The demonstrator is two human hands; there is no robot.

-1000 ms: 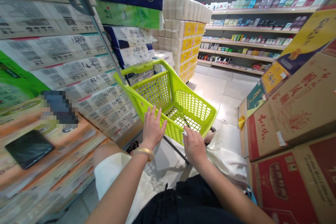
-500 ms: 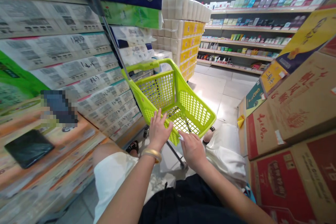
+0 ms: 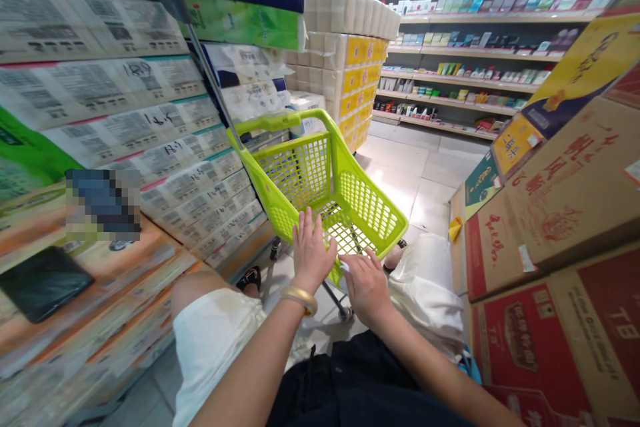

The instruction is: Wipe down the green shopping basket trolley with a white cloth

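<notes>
A lime-green shopping cart (image 3: 287, 207) with lattice walls stands in front of my knees, its basket bare inside. Over the basket's near rim is my left hand (image 3: 314, 250), fingers stretched out and nothing in it; whether it touches the plastic I cannot tell. A gold bangle (image 3: 300, 299) circles that wrist. Just to the right, my right hand (image 3: 369, 287) is closed with fingers bent, pinching a small white piece (image 3: 345, 267) that looks like tissue or paper. Most of this piece is hidden by the fingers.
Stacked packs with handwritten prices (image 3: 165, 120) line the left side. A dark flat device (image 3: 45, 283) lies on orange packs beside a blurred patch. Cardboard cartons (image 3: 555, 213) rise on the right. Shelves of small boxes (image 3: 480, 53) stand beyond the tiled floor (image 3: 400, 160).
My left hand has shifted slightly right along the near rim, and its fingers are straighter. My right hand still pinches the white piece. The view has turned slightly.
</notes>
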